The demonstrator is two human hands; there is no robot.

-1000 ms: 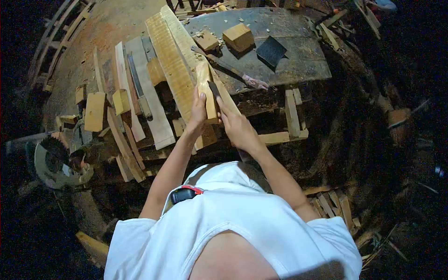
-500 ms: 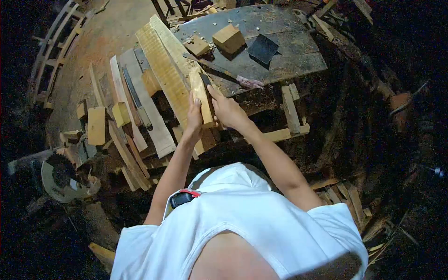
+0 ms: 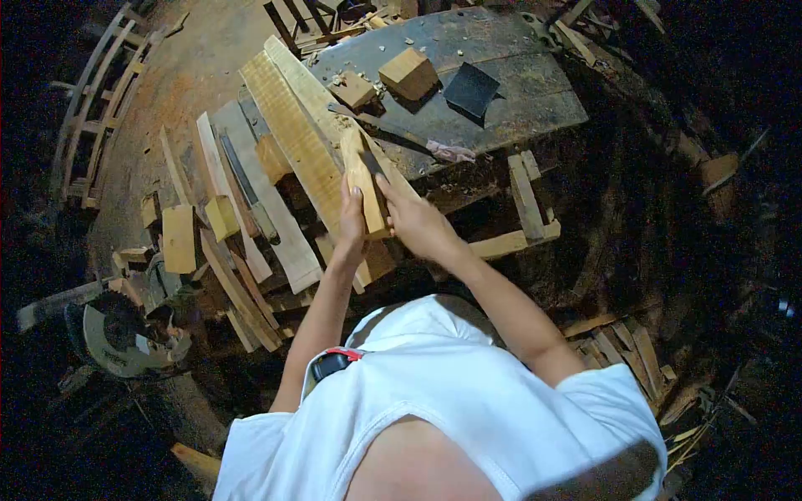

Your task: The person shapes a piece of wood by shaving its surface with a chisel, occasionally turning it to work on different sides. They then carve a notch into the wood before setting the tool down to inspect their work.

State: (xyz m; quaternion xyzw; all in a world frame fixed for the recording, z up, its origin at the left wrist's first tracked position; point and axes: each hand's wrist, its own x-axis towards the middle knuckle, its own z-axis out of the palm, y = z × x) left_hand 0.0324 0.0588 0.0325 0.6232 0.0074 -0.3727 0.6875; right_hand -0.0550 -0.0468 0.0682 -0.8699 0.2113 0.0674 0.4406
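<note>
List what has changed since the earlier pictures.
The right hand slid the dark tool forward along the light wood piece, then partway back toward the person. Nothing was taken hold of or let go. The left hand still grips the wood piece; the black square and the large block stayed on the bench.

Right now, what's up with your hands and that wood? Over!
Left hand holding wood. Right hand gripping dark tool against it. Pink cloth nearby, seemingly not blocking.
</note>
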